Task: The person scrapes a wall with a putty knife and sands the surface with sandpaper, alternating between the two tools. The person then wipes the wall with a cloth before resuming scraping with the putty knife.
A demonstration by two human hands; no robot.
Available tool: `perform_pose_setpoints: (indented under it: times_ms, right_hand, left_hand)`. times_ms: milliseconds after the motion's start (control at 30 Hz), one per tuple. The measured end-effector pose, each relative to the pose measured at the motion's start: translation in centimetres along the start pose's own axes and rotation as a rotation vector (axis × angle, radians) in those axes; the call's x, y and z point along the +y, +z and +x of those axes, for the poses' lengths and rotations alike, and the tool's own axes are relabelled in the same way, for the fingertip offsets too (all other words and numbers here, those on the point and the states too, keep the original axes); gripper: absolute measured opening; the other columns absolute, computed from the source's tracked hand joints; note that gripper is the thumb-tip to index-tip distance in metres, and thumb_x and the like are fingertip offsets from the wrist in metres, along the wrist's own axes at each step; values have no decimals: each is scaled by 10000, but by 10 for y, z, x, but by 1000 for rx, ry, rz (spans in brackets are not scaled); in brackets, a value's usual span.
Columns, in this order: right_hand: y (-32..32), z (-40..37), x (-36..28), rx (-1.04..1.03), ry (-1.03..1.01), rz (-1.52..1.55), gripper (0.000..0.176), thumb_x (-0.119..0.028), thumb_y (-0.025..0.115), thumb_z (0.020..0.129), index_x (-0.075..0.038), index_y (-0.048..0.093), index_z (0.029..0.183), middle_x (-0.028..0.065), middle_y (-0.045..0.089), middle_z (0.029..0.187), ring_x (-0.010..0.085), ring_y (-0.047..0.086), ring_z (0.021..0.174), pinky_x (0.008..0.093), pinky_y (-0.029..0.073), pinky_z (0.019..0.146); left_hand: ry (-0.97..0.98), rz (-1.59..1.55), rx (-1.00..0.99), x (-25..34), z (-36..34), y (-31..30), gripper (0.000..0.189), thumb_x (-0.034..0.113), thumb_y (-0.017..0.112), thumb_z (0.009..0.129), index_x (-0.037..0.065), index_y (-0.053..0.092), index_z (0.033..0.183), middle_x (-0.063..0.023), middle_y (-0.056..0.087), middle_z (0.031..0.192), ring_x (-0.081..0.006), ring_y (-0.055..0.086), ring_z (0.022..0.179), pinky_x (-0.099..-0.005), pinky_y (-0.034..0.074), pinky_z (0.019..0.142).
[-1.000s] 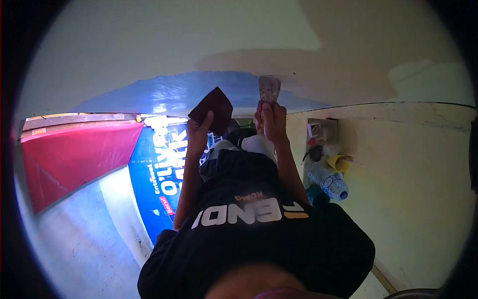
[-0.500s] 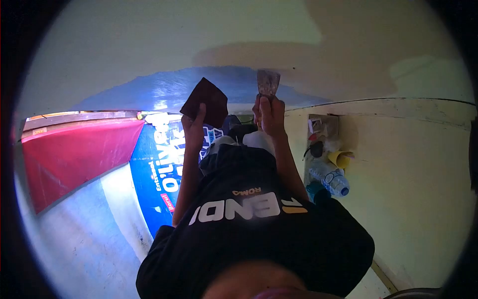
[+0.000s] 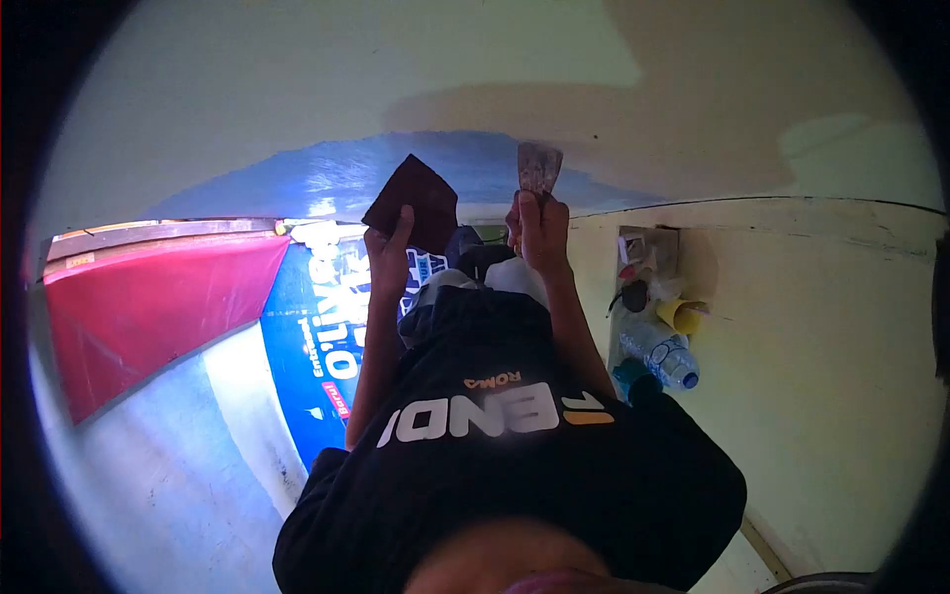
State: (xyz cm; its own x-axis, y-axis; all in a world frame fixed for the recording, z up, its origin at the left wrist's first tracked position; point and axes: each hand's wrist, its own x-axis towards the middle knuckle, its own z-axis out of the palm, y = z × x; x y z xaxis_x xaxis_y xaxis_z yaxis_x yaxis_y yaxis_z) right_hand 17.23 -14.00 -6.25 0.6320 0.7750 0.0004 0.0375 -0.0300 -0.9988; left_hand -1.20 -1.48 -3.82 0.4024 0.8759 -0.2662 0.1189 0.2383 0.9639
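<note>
Left hand: closed on the lower edge of a dark brown flat sheet, your thumb laid across its face and one corner pointing up.
Brown sheet: you have drawn it a little to the left over the last second; in the latter half it has barely moved.
Right hand: wrapped round the handle of a putty knife, thumb along the top.
Putty knife: blade up, smeared with something pale, nearly where it was; I cannot tell whether it touches the pale wall.
Gap: slightly wider between sheet and blade, which I judge gives the blade freer room at the wall.
Grey-blue patch: behind both tools in your view, its outline much as it was a second ago, so this small shift seems to have left the surface unaltered.
Yellow cup and plastic bottle: beyond your right forearm, near each other, well apart from both hands.
</note>
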Motion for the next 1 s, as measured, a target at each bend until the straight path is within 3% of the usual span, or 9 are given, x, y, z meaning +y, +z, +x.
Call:
perform_pose_setpoints:
  times_ms: [367, 467, 600, 1000]
  right_hand:
    - [3, 7, -3, 8, -19, 26, 413, -291, 420, 1011, -47, 487, 686, 26, 469, 503, 95, 462, 402, 261, 401, 401]
    - [4, 0, -11, 30, 5, 65, 409, -285, 422, 1010, -46, 484, 684, 27, 464, 505, 98, 457, 402, 261, 403, 403]
    - [1, 5, -5, -3, -7, 65, 418, -294, 423, 1009, -47, 479, 676, 25, 458, 503, 100, 455, 398, 264, 403, 393]
    - [-3, 2, -4, -8, 1, -3, 433, -311, 437, 1003, -49, 486, 663, 20, 476, 491, 94, 477, 400, 264, 402, 391]
  left_hand:
    - [89, -69, -19, -7, 11, 0, 316, 235, 620, 937, -5, 619, 1142, -74, 663, 1031, -136, 595, 940, -308, 456, 828]
    - [20, -48, -47, 0, 9, 3, 308, 230, 615, 940, -3, 619, 1142, -73, 663, 1029, -136, 594, 950, -308, 453, 840]
    - [119, -90, -35, 3, 9, 10, 296, 225, 605, 947, -5, 622, 1132, -68, 664, 1024, -123, 587, 953, -302, 451, 847]
    - [71, -22, -115, 10, 13, 11, 306, 224, 609, 944, 3, 616, 1155, -57, 664, 1024, -121, 588, 951, -294, 456, 841]
